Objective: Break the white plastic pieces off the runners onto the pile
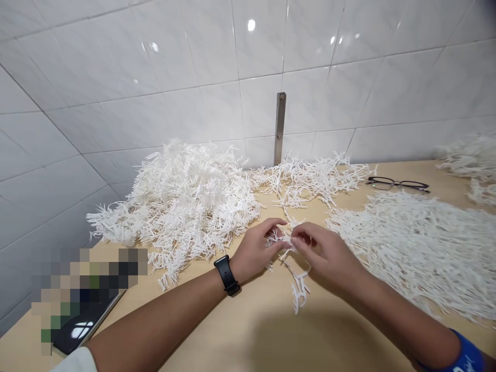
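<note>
My left hand, with a black watch band on the wrist, has its fingers closed around a small bunch of white branching plastic strands. Close beside it on the right, my right hand pinches the same strands between thumb and forefinger. A loose white branched strand dangles or lies just below the two hands; I cannot tell which. To the left rises a large tangled heap of such white pieces. On the right a flatter pile of straighter white pieces spreads over the wooden table.
More white pieces lie along the back by the tiled wall, where a metal bracket stands. Eyeglasses rest at the back right, near another white pile. A phone, partly blurred out, lies at the left edge.
</note>
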`<action>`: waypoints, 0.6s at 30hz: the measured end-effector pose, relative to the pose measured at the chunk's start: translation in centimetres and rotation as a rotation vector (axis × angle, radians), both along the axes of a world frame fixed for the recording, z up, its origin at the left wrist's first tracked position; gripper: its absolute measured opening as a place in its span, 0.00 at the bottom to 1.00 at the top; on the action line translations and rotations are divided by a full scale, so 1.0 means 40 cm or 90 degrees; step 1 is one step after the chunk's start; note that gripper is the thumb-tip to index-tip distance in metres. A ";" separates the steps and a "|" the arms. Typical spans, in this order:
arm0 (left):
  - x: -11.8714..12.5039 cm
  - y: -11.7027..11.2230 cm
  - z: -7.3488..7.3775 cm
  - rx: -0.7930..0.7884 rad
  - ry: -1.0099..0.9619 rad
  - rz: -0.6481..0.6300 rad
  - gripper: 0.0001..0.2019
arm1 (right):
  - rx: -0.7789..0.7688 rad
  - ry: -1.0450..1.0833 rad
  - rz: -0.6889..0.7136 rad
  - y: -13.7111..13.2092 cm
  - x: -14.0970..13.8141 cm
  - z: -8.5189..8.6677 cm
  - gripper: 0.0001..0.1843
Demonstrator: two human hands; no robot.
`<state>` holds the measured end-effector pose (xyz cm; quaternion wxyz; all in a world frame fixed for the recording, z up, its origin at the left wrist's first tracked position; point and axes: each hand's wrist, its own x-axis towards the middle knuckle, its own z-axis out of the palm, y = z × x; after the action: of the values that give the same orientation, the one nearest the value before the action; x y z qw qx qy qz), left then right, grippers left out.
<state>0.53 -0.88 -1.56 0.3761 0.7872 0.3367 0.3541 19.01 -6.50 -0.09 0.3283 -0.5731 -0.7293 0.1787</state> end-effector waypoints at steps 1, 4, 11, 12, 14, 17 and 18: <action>0.000 -0.003 0.001 0.004 0.010 -0.016 0.16 | -0.013 -0.002 0.014 -0.003 -0.010 -0.003 0.14; 0.001 -0.014 0.002 0.019 0.059 -0.058 0.14 | -0.046 -0.053 0.024 -0.007 -0.018 -0.015 0.17; 0.003 -0.020 0.002 0.001 0.078 -0.083 0.12 | -0.108 -0.037 0.104 -0.003 -0.002 -0.017 0.20; 0.003 -0.019 0.002 -0.010 0.067 -0.088 0.13 | -0.118 -0.011 0.101 -0.001 -0.001 -0.015 0.20; 0.004 -0.016 0.004 -0.050 0.045 -0.099 0.14 | -0.143 0.052 0.089 0.001 0.002 -0.014 0.19; 0.004 -0.013 0.007 -0.114 0.017 -0.114 0.14 | -0.181 0.140 0.087 0.004 0.004 -0.016 0.18; 0.004 -0.012 0.006 -0.125 0.011 -0.116 0.15 | -0.191 0.159 0.087 0.005 0.006 -0.018 0.17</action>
<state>0.69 -1.36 -1.30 0.4790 0.7771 0.3001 0.2769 19.23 -6.30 -0.80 0.3143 -0.5379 -0.6856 0.3767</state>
